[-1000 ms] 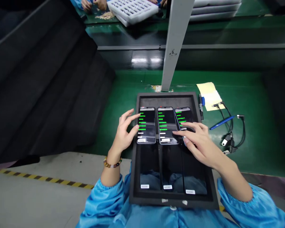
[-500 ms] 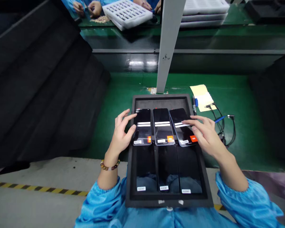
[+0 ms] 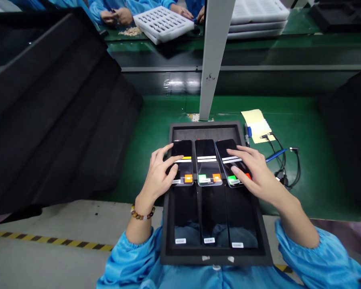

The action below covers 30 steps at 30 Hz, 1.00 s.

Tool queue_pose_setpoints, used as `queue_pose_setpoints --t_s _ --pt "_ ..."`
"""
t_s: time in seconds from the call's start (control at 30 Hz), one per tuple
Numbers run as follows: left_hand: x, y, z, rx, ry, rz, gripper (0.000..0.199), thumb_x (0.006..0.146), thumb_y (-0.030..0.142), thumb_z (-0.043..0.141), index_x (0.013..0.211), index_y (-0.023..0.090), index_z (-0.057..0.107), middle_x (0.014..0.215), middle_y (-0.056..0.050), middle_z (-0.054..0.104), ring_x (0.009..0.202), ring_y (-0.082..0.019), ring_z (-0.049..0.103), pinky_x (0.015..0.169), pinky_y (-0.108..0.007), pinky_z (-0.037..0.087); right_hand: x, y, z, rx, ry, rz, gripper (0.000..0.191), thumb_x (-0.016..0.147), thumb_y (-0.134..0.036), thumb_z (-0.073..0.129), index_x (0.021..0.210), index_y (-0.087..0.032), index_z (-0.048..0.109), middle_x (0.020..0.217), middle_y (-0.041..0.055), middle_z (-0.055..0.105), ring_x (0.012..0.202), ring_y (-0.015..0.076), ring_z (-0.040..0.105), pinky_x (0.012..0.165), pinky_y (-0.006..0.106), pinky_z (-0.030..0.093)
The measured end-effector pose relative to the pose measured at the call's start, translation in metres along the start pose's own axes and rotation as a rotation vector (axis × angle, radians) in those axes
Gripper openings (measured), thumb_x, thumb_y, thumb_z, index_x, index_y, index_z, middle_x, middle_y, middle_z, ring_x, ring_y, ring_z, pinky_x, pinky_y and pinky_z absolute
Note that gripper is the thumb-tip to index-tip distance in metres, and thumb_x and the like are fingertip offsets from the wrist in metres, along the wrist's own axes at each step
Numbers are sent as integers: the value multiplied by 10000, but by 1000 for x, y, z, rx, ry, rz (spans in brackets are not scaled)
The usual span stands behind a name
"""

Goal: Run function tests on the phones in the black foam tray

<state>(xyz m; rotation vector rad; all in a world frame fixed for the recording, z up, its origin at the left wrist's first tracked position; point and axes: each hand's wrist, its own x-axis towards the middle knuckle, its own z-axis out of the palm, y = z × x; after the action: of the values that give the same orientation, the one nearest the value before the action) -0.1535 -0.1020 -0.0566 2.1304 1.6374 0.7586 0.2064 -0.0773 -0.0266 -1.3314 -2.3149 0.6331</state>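
Observation:
A black foam tray holds two rows of phones. Three phones in the upper row have lit screens: a left phone, a middle phone and a slightly tilted right phone. Below them, three dark phones carry small white labels. My left hand is open over the left phone, its index finger at the screen's bars. Over the right phone, my right hand is open with fingers spread, covering part of its screen. Neither hand holds anything.
Stacked black trays stand at left. Right of the foam tray lie yellow paper, a blue pen and black cables. A grey post rises behind. Across the bench are another person's hands and white trays.
My left index finger has moved right across the left phone. My right hand has shifted slightly left. A yellow bar shows on the left screen, and green squares on the middle and right screens.

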Motion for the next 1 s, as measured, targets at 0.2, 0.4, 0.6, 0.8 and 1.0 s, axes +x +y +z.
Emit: queue_pose_setpoints --t_s 0.2,0.4,0.6,0.8,1.0 --pt "39 6 -16 80 -77 7 407 1148 381 461 1496 263 636 1595 -87 598 1463 -311 522 1243 -546 415 -44 -6 15 -134 100 148 887 988 -627 714 1690 -221 353 1600 224 507 1471 423 515 1197 620 501" --pt "100 21 4 180 -261 112 437 1164 400 411 1502 223 623 1498 -91 684 1420 -299 590 1232 -516 410 -43 -30 39 -247 183 242 847 1008 -507 688 1690 -152 335 1530 283 506 1420 472 543 1099 647 564" --pt "107 19 2 162 -285 96 462 1172 449 390 1519 246 618 1514 -79 679 1376 -323 618 1170 -518 464 -32 -35 8 -44 181 383 832 950 -563 729 1633 -202 422 1502 213 532 1215 359 711 1028 515 640" --pt "68 -6 -20 41 -111 33 391 1160 405 439 1455 255 648 1475 -77 686 1357 -285 623 1192 -481 472 -29 -33 -3 -89 177 395 845 933 -593 748 1633 -243 430 1511 197 534 1143 345 728 961 506 651" --pt "3 0 -17 -30 24 99 322 1117 340 563 1403 253 685 1539 -101 630 1435 -288 576 1231 -508 466 -40 -36 30 -293 207 231 773 1006 -547 679 1638 -178 430 1527 270 521 1324 451 608 1036 625 567"
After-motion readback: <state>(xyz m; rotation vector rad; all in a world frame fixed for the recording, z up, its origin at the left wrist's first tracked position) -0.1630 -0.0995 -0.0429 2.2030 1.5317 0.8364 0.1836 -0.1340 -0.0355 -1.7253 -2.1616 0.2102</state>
